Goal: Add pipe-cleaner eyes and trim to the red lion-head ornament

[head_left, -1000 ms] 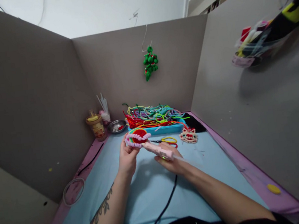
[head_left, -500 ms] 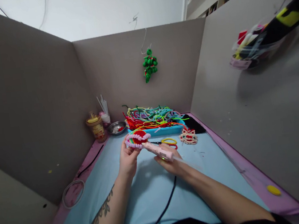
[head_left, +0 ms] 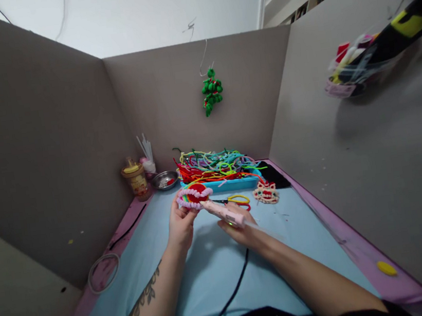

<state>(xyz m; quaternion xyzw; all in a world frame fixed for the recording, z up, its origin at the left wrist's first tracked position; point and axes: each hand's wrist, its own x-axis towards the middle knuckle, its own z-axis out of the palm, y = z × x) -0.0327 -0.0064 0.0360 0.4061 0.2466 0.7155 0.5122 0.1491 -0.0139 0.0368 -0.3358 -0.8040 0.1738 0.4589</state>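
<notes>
A blue-covered bench (head_left: 314,232) carries everything here. Along its far edge lies one blue tray (head_left: 233,184), heaped with fuzzy stems (head_left: 212,168) too tangled to count. Two hands work above the middle: the right hand (head_left: 244,230) grips one pink glue gun (head_left: 224,214), its long axis slanting across the bench, nozzle aimed at the far left corner, clear stick trailing toward the near right one. The left hand (head_left: 181,224) pinches one rainbow piece (head_left: 197,193) by its left side; that piece lies lengthwise parallel to the far edge, short of the tray, bumpy lilac ends pointing right. The nozzle meets its near side, though whether they touch I cannot tell. One pair of scissors (head_left: 222,201) lies just beyond the gun. By the far left corner stand one lidded cup (head_left: 137,182) and one metal bowl (head_left: 166,187). One cream face-shaped piece (head_left: 266,193) sits toward the far right corner; one yellow disc (head_left: 386,268), along the right edge.
</notes>
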